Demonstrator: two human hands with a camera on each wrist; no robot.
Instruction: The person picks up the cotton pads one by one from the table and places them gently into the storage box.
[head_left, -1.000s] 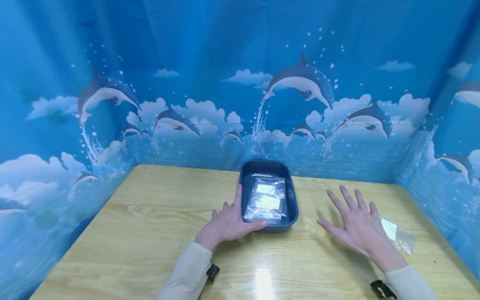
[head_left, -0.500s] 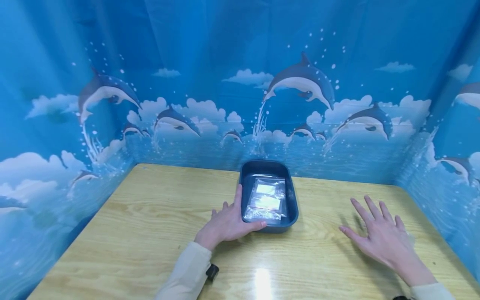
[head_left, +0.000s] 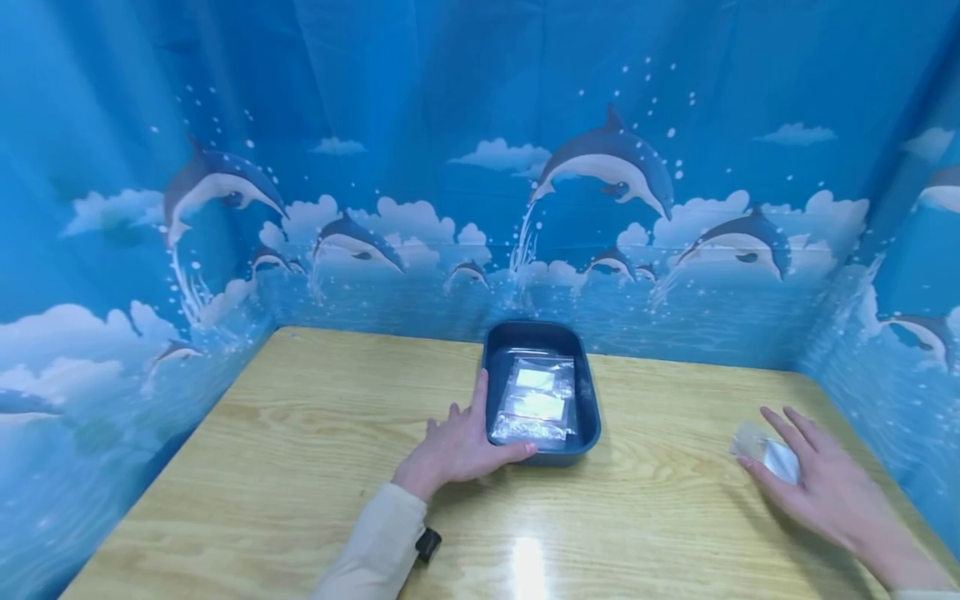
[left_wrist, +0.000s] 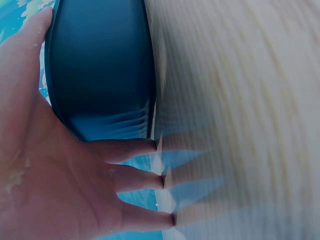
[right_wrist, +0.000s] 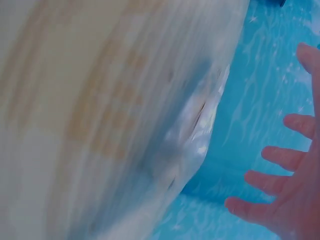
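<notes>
A dark blue tray [head_left: 590,417] stands at the table's far middle, with several clear zip bags [head_left: 536,407] bearing white labels lying in it. My left hand [head_left: 463,450] touches its near left corner, thumb along the near rim and fingers straight against the side; the left wrist view shows the tray's outer wall [left_wrist: 100,65] beside the palm. On the right, another clear zip bag [head_left: 782,462] with a white label lies partly behind my right hand [head_left: 828,492]. In the right wrist view that hand's fingers are spread, apart from the shiny bag [right_wrist: 192,130] on the table.
The wood-grain table [head_left: 300,467] ends at a blue curtain [head_left: 420,108] printed with dolphins, at the back and both sides. A dark band device [head_left: 428,544] sits at the left wrist.
My right hand has moved right and slightly toward the person, over to the loose bag, which now shows left of the hand. My left hand and the tray have stayed in place.
</notes>
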